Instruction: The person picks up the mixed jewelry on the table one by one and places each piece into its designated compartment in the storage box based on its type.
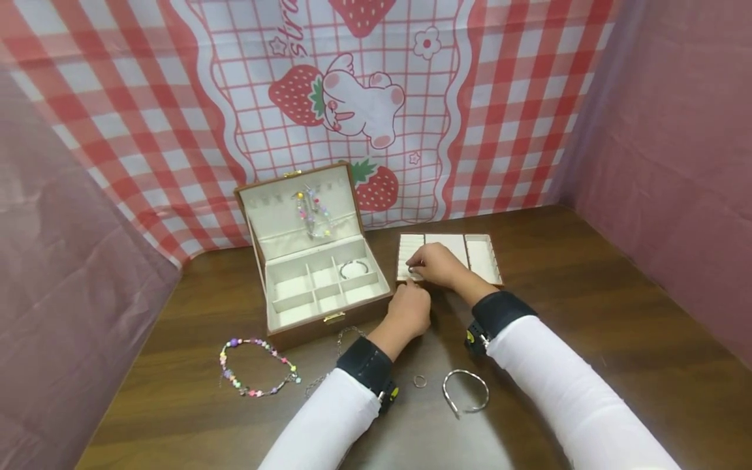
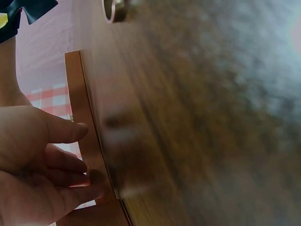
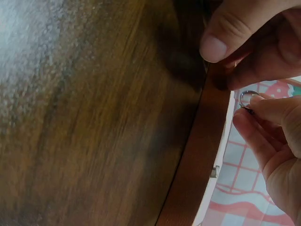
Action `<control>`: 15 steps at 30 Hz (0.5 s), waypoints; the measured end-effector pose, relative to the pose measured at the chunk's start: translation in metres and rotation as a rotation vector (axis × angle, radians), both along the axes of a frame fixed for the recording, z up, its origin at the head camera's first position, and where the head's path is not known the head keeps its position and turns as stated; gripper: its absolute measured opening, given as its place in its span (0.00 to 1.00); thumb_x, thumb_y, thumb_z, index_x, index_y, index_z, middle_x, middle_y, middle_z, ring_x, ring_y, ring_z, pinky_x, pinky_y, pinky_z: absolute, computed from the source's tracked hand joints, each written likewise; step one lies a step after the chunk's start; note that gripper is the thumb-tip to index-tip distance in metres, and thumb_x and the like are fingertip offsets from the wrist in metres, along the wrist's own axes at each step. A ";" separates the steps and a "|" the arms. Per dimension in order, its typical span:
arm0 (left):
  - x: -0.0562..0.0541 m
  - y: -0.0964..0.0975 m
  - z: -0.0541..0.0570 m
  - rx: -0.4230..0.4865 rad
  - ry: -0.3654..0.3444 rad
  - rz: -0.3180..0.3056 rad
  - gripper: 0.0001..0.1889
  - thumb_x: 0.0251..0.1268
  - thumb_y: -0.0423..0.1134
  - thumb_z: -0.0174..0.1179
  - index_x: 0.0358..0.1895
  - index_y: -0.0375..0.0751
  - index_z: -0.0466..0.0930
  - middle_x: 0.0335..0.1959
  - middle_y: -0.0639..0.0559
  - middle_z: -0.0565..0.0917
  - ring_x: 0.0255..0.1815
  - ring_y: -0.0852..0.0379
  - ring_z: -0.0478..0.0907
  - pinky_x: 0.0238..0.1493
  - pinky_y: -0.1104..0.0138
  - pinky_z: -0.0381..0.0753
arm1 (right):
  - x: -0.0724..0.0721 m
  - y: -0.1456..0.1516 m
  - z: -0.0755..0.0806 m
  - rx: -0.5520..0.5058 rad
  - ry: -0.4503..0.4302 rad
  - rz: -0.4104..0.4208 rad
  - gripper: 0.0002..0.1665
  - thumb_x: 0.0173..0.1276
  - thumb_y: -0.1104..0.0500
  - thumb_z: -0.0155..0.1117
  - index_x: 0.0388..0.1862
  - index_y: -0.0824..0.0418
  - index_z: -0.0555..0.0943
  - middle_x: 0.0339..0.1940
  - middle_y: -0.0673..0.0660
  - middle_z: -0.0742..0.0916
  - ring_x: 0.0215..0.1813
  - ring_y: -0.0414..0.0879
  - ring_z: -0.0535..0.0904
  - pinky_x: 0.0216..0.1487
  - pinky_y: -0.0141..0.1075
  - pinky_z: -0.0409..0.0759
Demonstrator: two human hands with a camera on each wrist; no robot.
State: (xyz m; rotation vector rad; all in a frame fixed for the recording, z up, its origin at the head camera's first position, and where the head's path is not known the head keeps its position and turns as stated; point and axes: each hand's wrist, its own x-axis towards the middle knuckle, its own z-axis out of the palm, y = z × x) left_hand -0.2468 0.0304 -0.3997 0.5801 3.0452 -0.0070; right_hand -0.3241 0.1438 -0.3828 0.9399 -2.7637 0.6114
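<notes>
Centre right: right hand (image 1: 440, 264) pinches ring (image 1: 410, 269) over tray (image 1: 483, 258); left hand's (image 1: 410, 308) fingers bend loosely. Ring best aligned with grooves (image 1: 409, 246).

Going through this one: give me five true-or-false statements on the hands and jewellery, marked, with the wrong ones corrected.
1. The right hand pinches a ring. True.
2. The long string of beads lies inside the box. False: the long string of beads lies on the table, outside the box.
3. The lid of the box stands open. True.
4. The left hand holds the silver bracelet. False: the left hand is at the near edge of the tray, and the silver bracelet lies on the table.
5. A second ring lies on the table. True.
</notes>
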 end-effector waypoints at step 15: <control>0.002 -0.002 0.000 0.005 0.136 -0.026 0.19 0.58 0.41 0.65 0.47 0.30 0.82 0.50 0.39 0.82 0.56 0.46 0.76 0.60 0.62 0.72 | -0.005 -0.007 -0.003 0.166 0.117 0.070 0.06 0.54 0.70 0.67 0.30 0.64 0.89 0.30 0.56 0.89 0.38 0.53 0.85 0.44 0.44 0.82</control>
